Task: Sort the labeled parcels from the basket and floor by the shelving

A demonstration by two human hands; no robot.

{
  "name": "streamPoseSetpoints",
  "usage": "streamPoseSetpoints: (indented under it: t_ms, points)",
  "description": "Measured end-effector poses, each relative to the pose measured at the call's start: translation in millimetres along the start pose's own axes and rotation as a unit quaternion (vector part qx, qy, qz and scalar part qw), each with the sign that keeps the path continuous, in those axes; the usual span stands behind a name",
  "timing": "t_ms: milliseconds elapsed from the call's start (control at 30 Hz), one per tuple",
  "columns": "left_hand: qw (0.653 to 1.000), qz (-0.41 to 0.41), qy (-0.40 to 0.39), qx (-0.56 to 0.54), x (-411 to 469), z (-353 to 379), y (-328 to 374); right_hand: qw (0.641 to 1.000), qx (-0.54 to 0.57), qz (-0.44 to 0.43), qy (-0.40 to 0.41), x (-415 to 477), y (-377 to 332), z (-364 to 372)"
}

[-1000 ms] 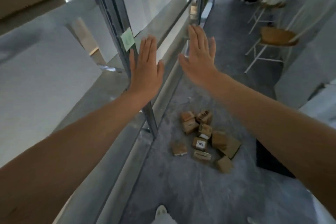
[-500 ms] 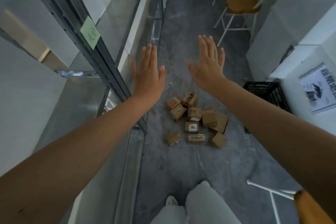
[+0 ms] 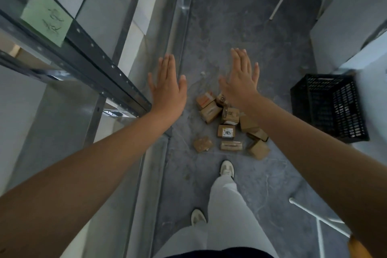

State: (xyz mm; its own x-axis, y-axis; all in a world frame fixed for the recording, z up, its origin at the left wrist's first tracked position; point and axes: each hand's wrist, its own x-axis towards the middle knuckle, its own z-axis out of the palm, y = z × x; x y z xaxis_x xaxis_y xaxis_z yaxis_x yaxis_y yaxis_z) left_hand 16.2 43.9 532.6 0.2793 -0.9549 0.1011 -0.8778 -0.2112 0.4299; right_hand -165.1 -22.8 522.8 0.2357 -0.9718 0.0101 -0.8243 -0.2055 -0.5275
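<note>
Head view: left hand (image 3: 167, 88), right hand (image 3: 240, 81) flat, spread, empty.

- Brown cardboard parcels (image 3: 222, 123) looked matt, some taped glossy.
- Grey metal shelving (image 3: 100, 65) gleamed smooth.
- Black plastic lattice basket (image 3: 326, 107) looked dull.
- Grey floor (image 3: 240, 33) looked rough, mottled.

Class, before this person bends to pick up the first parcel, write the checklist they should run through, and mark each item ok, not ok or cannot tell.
1. Left hand free: ok, open and flat, holding nothing.
2. Right hand free: ok, open, holding nothing.
3. Parcels within view: ok, a loose pile on the floor ahead of the shoes.
4. Labels readable: cannot tell, only one label faces up and its print is too small.
5. Black crate emptied: cannot tell, its inside is dark.
6. Green note on the shelving legible: not ok, blurred.
</note>
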Motion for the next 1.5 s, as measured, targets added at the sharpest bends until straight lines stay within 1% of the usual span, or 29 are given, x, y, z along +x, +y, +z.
streamPoseSetpoints:
  t_ms: [133, 300, 433, 500, 567, 633, 733, 800, 867, 900, 933, 967, 1033, 1067, 1133, 1233, 1267, 1300, 1333, 1433, 1500]
  points:
    - [1.0, -0.024, -0.019, 0.007, 30, 35, -3, 0.999, 0.019, 0.011, -0.037, 45, 27, 28]
    - [0.994, -0.097, -0.046, -0.006, 56, 98, -15, 0.995, 0.01, 0.035, -0.098, 81, 71, 75]
    - [0.984, -0.159, -0.075, -0.02, 67, 161, -35, 0.985, -0.037, 0.049, -0.158, 94, 109, 137]
    - [0.98, -0.168, -0.098, -0.025, 63, 195, -51, 0.979, -0.055, 0.055, -0.19, 90, 125, 180]
    - [0.978, -0.167, -0.123, -0.025, 54, 231, -73, 0.968, -0.067, 0.06, -0.232, 81, 141, 226]
    - [0.971, -0.188, -0.144, -0.027, 40, 270, -103, 0.956, -0.086, 0.055, -0.273, 72, 158, 276]
    - [0.958, -0.214, -0.193, -0.008, 19, 336, -163, 0.941, -0.117, 0.045, -0.313, 63, 188, 348]
    - [0.947, -0.226, -0.227, 0.005, 3, 384, -203, 0.925, -0.132, 0.035, -0.355, 57, 213, 396]
    - [0.935, -0.256, -0.244, -0.011, -17, 436, -241, 0.909, -0.149, 0.016, -0.389, 53, 240, 450]
    - [0.925, -0.281, -0.254, -0.038, -25, 457, -255, 0.901, -0.146, 0.014, -0.409, 53, 251, 468]
    - [0.904, -0.329, -0.262, -0.083, -33, 475, -266, 0.89, -0.136, 0.011, -0.434, 52, 262, 484]
    - [0.872, -0.387, -0.268, -0.133, -44, 500, -281, 0.878, -0.134, -0.008, -0.459, 49, 275, 508]
    - [0.791, -0.505, -0.275, -0.21, -59, 551, -310, 0.853, -0.146, -0.027, -0.501, 44, 303, 550]
    - [0.749, -0.557, -0.27, -0.235, -64, 576, -322, 0.847, -0.149, -0.009, -0.51, 43, 317, 568]
    - [0.674, -0.636, -0.257, -0.276, -69, 617, -337, 0.851, -0.134, 0.035, -0.507, 38, 338, 602]
    - [0.561, -0.693, -0.227, -0.391, -74, 654, -339, 0.849, -0.077, 0.126, -0.507, 35, 353, 636]
    - [0.536, -0.699, -0.221, -0.419, -74, 658, -337, 0.854, -0.048, 0.146, -0.498, 34, 356, 643]
    - [0.518, -0.7, -0.213, -0.443, -73, 661, -335, 0.858, -0.019, 0.159, -0.488, 34, 356, 646]
    - [0.514, -0.697, -0.208, -0.455, -72, 661, -334, 0.861, 0.003, 0.172, -0.479, 37, 354, 646]
    - [0.531, -0.677, -0.194, -0.471, -59, 641, -328, 0.864, 0.057, 0.223, -0.447, 51, 339, 633]
    - [0.546, -0.658, -0.175, -0.488, -46, 613, -318, 0.876, 0.082, 0.236, -0.413, 63, 319, 614]
